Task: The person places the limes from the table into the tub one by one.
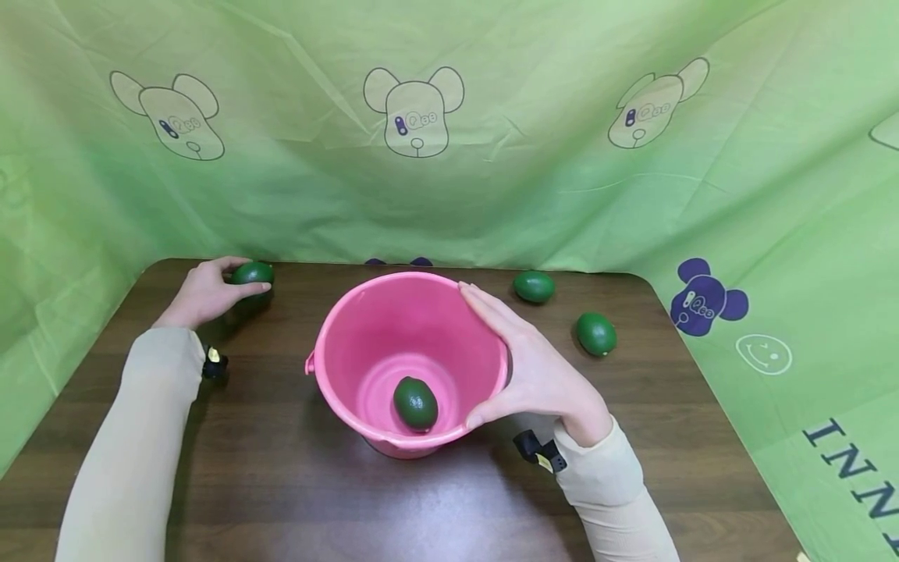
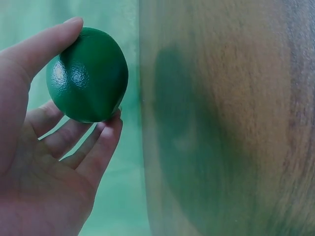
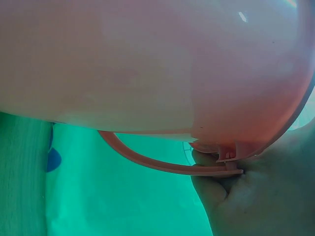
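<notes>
My left hand (image 1: 211, 291) holds a green lime (image 1: 253, 273) between thumb and fingers at the far left of the table. In the left wrist view this lime (image 2: 88, 76) shows above the table's edge, its shadow falling on the wood. A pink bucket (image 1: 330, 375) stands upright mid-table with one lime (image 1: 416, 403) lying on its bottom. On the bucket's right side my right hand (image 1: 537, 367) grips the rim, thumb at the near side and fingers toward the far side. The right wrist view shows the bucket's outer wall (image 3: 123, 64) and its pink handle (image 3: 147, 160) hanging by the fingers.
Two more limes lie right of the bucket, one lime (image 1: 534, 286) near the back edge and another lime (image 1: 596, 334) closer in. The dark wooden table (image 1: 281, 499) meets a green printed cloth (image 1: 295, 187) behind and at the sides.
</notes>
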{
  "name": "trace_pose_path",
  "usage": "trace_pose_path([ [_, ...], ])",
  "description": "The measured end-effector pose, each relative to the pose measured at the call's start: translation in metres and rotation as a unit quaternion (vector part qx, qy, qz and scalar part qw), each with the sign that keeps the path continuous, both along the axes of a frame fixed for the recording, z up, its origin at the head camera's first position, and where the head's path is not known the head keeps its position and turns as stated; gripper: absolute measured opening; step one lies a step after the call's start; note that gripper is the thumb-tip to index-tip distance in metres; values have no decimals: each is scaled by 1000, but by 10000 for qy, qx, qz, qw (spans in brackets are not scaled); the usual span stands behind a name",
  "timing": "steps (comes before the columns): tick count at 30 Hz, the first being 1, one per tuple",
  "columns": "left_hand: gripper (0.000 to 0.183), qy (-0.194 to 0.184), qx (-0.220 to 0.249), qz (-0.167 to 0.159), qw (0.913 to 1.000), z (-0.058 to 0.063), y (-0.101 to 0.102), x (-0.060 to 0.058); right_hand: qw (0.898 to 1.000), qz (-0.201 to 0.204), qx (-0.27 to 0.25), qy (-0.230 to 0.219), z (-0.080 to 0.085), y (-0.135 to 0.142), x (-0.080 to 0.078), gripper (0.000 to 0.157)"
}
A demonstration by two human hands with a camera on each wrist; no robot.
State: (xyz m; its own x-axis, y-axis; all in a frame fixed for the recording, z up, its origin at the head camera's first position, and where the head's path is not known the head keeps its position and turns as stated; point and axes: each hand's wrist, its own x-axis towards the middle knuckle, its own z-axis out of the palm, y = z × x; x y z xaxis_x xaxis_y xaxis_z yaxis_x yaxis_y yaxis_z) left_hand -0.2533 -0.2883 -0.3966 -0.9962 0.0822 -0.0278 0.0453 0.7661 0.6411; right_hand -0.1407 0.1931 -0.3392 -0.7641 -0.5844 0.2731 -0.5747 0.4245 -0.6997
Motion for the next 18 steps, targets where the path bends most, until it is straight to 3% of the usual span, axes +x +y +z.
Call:
trace_pose_path([
  [18,82,184,116,28,9998,11,10,3,10000,6,7,29,0,0,0,143],
])
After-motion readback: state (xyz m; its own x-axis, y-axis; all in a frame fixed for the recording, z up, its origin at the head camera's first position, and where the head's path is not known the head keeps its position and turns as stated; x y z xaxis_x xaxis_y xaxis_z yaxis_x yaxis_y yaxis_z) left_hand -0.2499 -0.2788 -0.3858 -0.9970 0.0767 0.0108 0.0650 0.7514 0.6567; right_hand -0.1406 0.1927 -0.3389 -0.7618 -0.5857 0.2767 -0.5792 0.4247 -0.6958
